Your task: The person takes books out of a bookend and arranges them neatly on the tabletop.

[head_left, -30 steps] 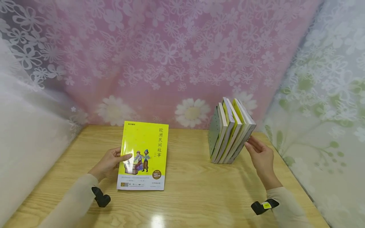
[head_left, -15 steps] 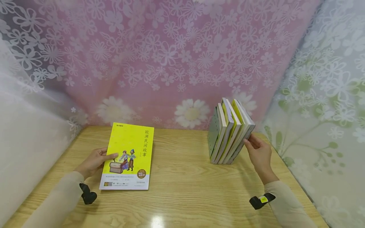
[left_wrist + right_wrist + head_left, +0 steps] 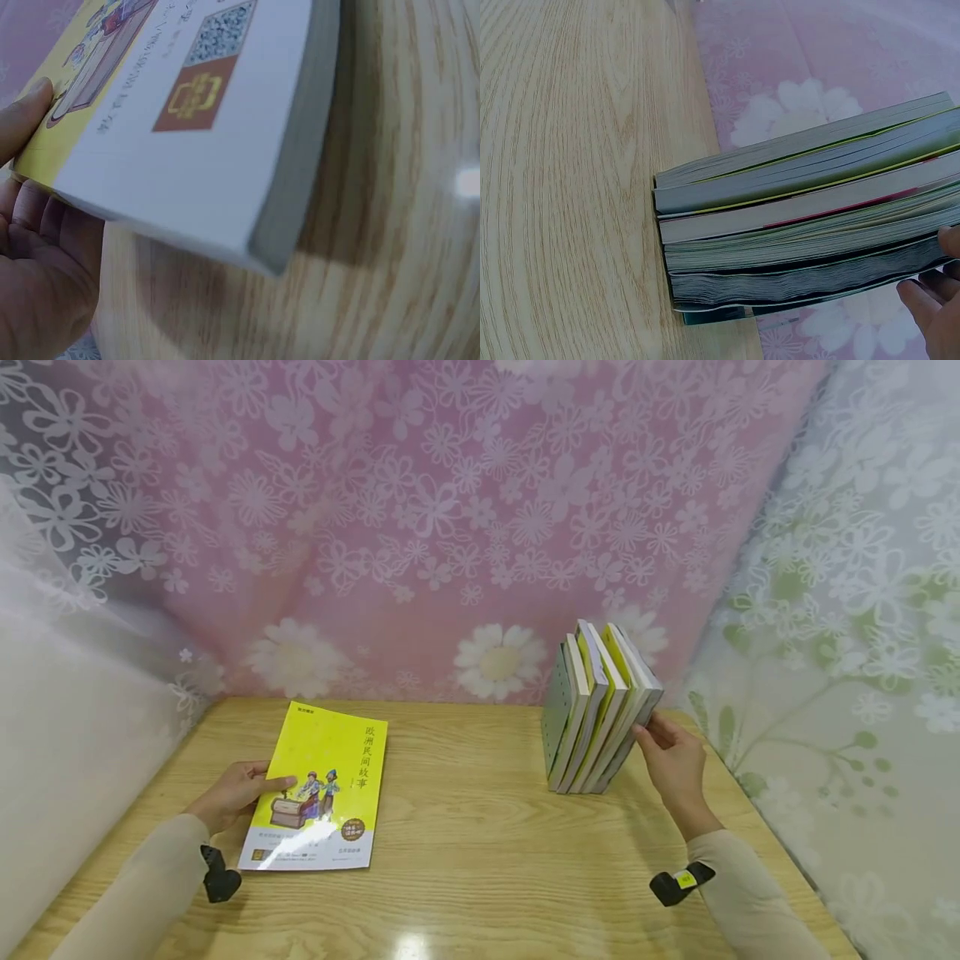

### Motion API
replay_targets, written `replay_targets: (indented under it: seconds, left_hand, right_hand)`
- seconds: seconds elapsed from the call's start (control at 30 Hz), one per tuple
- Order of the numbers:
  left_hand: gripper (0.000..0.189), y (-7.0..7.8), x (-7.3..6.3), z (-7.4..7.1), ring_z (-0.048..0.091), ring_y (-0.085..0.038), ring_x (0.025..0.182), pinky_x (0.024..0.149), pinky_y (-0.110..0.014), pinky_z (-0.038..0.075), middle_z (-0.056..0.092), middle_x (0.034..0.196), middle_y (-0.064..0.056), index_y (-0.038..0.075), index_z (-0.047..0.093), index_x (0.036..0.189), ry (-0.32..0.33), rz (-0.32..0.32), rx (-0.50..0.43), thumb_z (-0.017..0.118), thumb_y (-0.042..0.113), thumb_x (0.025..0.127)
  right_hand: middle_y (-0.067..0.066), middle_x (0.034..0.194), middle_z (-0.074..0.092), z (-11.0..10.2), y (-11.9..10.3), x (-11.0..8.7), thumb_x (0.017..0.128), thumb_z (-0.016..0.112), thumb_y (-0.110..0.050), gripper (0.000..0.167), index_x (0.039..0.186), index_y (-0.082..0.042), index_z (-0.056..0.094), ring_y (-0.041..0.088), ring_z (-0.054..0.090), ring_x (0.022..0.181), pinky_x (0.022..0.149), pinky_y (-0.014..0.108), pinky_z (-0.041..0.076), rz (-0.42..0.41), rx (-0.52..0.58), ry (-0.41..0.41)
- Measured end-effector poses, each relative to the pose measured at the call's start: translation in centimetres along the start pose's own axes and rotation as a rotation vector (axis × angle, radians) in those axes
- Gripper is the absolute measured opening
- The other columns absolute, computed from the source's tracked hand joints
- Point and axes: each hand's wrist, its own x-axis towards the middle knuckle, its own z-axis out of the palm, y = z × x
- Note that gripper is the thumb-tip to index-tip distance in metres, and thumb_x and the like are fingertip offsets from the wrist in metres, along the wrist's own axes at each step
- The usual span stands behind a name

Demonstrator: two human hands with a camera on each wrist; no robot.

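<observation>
My left hand (image 3: pixel 231 795) holds a yellow paperback book (image 3: pixel 324 752) by its left edge, thumb on the front cover and fingers underneath. Its cover faces up, with Chinese lettering, two cartoon figures and a white band at the bottom. In the left wrist view, the near corner of the book (image 3: pixel 180 180) hangs above the table. On the right, a row of several books (image 3: pixel 592 718) stands on the table, leaning right. My right hand (image 3: pixel 675 768) supports that row at its right side. Its thumb (image 3: pixel 949 240) is at the last book's page edge, its fingers against the outer cover.
Under everything is a wood-grain table (image 3: pixel 465 827). A pink flowered curtain (image 3: pixel 420 552) hangs behind its back edge, and pale flowered sheets (image 3: pixel 847 693) enclose both sides. A black wrist camera (image 3: pixel 681 883) is strapped on each sleeve.
The yellow book has moved left with my left hand and turned slightly clockwise. My right hand stays at the leaning row, which has barely changed.
</observation>
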Motion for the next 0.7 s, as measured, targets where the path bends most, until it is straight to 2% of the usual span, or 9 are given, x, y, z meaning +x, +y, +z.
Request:
replay_targets:
  seconds: [0.17,0.3,0.43,0.53,0.7]
  left_hand:
    - [0.069,-0.4,0.3,-0.2,0.070,-0.021,0.082,0.072,-0.037,0.058,0.072,0.096,-0.009,-0.012,0.041,0.138,0.032,-0.049,0.061,0.068,0.030,0.090]
    - [0.066,-0.5,0.4,-0.4,0.070,-0.021,0.080,0.071,-0.037,0.058,0.072,0.094,-0.009,-0.012,0.042,0.136,0.028,-0.062,0.086,0.068,0.029,0.091]
    - [0.062,-0.4,0.3,-0.4,0.070,-0.022,0.079,0.069,-0.038,0.058,0.072,0.092,-0.009,-0.013,0.045,0.134,0.021,-0.059,0.095,0.067,0.026,0.091]
    - [0.061,-0.4,0.4,-0.4,0.070,-0.022,0.078,0.069,-0.038,0.058,0.072,0.091,-0.009,-0.015,0.045,0.132,0.020,-0.058,0.108,0.067,0.026,0.092]
    - [0.059,-0.4,0.3,-0.5,0.070,-0.022,0.075,0.067,-0.037,0.058,0.072,0.088,-0.008,-0.014,0.048,0.130,0.043,-0.081,0.140,0.067,0.027,0.091]
  right_hand:
    - [0.018,0.122,0.063,0.0,0.0,0.1,0.094,0.063,-0.020,0.044,0.131,0.002,0.056,0.003,0.063,0.099,0.075,0.004,0.046,-0.008,-0.028,0.000]
    - [0.019,0.119,0.065,0.1,0.3,0.2,0.094,0.063,-0.016,0.040,0.129,0.004,0.058,-0.006,0.061,0.093,0.075,0.004,0.046,-0.054,-0.044,0.016]
    - [0.022,0.110,0.068,0.5,0.5,0.3,0.090,0.063,-0.007,0.034,0.121,0.007,0.062,-0.019,0.055,0.079,0.071,0.002,0.045,-0.118,-0.043,0.072]
    - [0.024,0.103,0.069,0.7,0.5,0.3,0.088,0.063,-0.003,0.031,0.116,0.008,0.065,-0.021,0.054,0.074,0.068,0.002,0.045,-0.152,-0.048,0.119]
    - [0.023,0.098,0.071,1.2,0.4,-0.1,0.087,0.062,-0.005,0.027,0.111,0.006,0.069,-0.024,0.050,0.073,0.066,0.001,0.043,-0.163,-0.066,0.173]
